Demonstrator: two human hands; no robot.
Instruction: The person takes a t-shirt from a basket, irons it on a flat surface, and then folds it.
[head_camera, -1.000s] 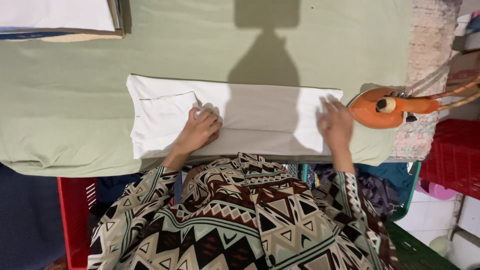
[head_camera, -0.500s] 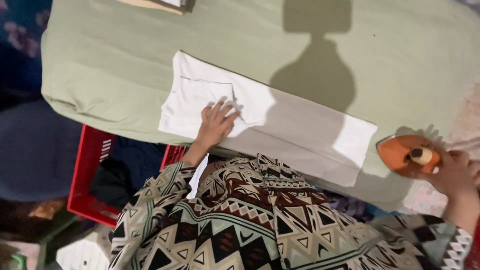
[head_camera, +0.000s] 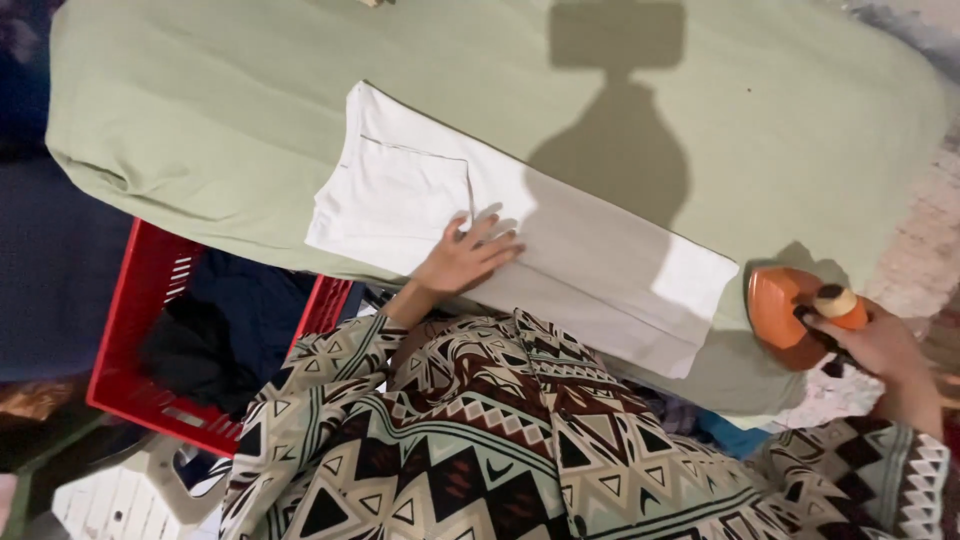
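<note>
- Since the earlier frame, right hand (head_camera: 880, 345) has closed further onto the orange clothes iron (head_camera: 790, 315); half a second ago it was just arriving beside it. Left hand has stayed put on the cloth. View has shifted a little, board now runs more diagonally.
- Far left: red slatted plastic crate (head_camera: 130, 330) sits below the board edge, dark clothing (head_camera: 200, 345) inside it. White slatted plastic item at bottom left corner, cannot tell what it is.
- Pale green padded ironing surface (head_camera: 230, 110) spans the whole width, its cover hanging over the near edge.
- Folded white fabric garment (head_camera: 400, 195) lies flat on the green surface, long axis running from upper left to lower right, with a patch pocket at its left end. Shadow of head and camera falls across its middle.
- Left hand (head_camera: 465, 258): palm down, fingers spread open, pressing flat on the near edge of the garment just right of the pocket. Not gripping anything.
- Patterned beige, brown and black sleeves and top fill the lower centre.
- Right end: iron rests on the green surface just beyond the garment's right end, not touching it as far as visible.
- Right hand: fingers curled closed around the iron's handle, next to the cream knob.
</note>
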